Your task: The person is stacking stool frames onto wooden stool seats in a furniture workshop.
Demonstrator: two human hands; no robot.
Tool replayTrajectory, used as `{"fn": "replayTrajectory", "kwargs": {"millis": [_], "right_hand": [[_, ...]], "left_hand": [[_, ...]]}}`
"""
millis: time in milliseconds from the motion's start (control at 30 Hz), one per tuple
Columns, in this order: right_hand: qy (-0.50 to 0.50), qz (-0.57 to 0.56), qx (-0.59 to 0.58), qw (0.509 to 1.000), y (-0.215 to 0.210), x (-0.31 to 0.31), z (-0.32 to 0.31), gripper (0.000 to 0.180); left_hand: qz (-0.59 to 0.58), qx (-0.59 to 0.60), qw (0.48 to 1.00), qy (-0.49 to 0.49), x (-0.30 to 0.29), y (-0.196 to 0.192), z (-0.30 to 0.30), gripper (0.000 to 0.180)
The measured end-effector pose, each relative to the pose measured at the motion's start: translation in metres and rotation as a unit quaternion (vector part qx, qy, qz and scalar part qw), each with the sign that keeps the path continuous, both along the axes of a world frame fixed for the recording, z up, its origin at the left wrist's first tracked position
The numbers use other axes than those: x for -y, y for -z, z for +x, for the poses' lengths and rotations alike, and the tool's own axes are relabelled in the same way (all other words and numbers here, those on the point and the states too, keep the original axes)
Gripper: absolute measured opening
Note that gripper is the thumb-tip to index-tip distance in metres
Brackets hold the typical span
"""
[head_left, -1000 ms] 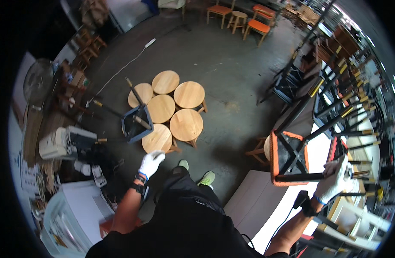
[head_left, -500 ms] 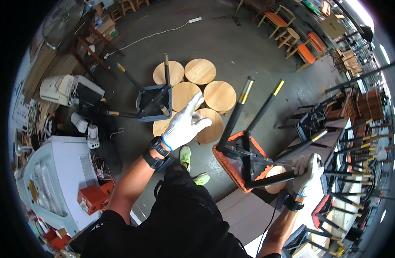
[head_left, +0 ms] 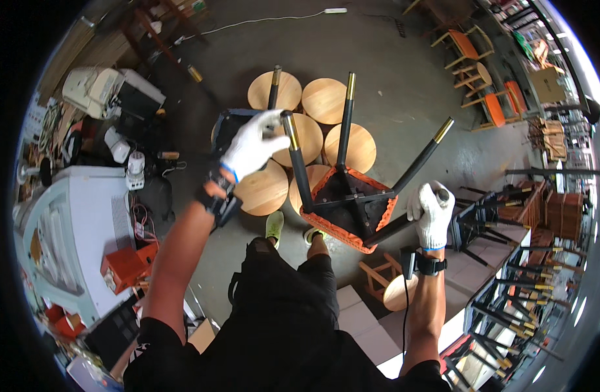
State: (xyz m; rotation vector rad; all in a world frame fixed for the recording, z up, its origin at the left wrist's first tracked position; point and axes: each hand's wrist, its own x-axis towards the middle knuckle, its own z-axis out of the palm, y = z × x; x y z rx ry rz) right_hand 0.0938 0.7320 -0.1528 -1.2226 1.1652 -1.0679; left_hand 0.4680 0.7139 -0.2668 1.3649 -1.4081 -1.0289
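An upside-down stool (head_left: 353, 196) with an orange-edged seat and black legs with gold tips hangs in front of me. My right hand (head_left: 432, 212), in a white knit glove, is wrapped around one of its legs. My left hand (head_left: 253, 145), gloved the same way, has thumb and fingers apart beside another leg (head_left: 297, 153) of it; whether they touch is unclear. Behind my left hand, a second upturned stool with a blue-grey seat (head_left: 227, 127) rests at the round wooden stools, mostly hidden. Several round wooden stool tops (head_left: 261, 189) stand grouped on the floor.
On the right are many upturned dark stools (head_left: 509, 287) and a small wooden stool (head_left: 398, 292). Orange-seated chairs (head_left: 492, 108) stand far right. To the left are a white machine (head_left: 94, 228), a red box (head_left: 125, 266) and a printer-like device (head_left: 94, 95). A white cable (head_left: 261, 21) crosses the floor.
My right hand has carried the orange-edged stool left, nearer the round stools. My left hand has drawn left, and its fingers now curve near a stool leg. The view has shifted.
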Motion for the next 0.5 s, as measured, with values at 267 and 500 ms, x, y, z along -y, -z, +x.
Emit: {"fn": "replayTrajectory", "kwargs": {"millis": [267,500], "right_hand": [[-0.084,0.056,0.004,0.995,0.03,0.076,-0.01,0.029],[-0.122,0.081,-0.113,0.983,0.071,0.152,-0.021,0.032]], "left_hand": [[0.124,0.027,0.991,0.049,0.037,-0.009,0.006,0.026],[0.044,0.279,0.959,0.019,0.055,0.0,-0.008,0.027]]}}
